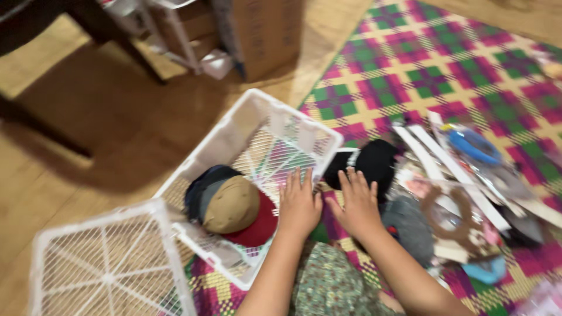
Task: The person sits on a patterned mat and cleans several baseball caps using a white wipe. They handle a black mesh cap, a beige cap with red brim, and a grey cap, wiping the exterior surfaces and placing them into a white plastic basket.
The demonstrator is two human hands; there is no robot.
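Note:
My left hand (pixel 298 205) lies flat with fingers apart on the near rim of a white plastic lattice basket (pixel 234 126). Inside the basket sits a tan and red cap (pixel 237 210) over a dark cap. My right hand (pixel 357 202) rests just outside the basket, fingers spread, touching a black cap (pixel 372 161) on the mat. A grey cap (pixel 410 225) lies next to my right forearm. Neither hand grips anything.
A second white lattice basket (pixel 105 263) stands at the lower left. A pile of hair accessories in clear packets (pixel 468 181) covers the plaid woven mat (pixel 421 64). A cardboard box (pixel 263 35) and dark table legs (pixel 111 41) stand on the wooden floor behind.

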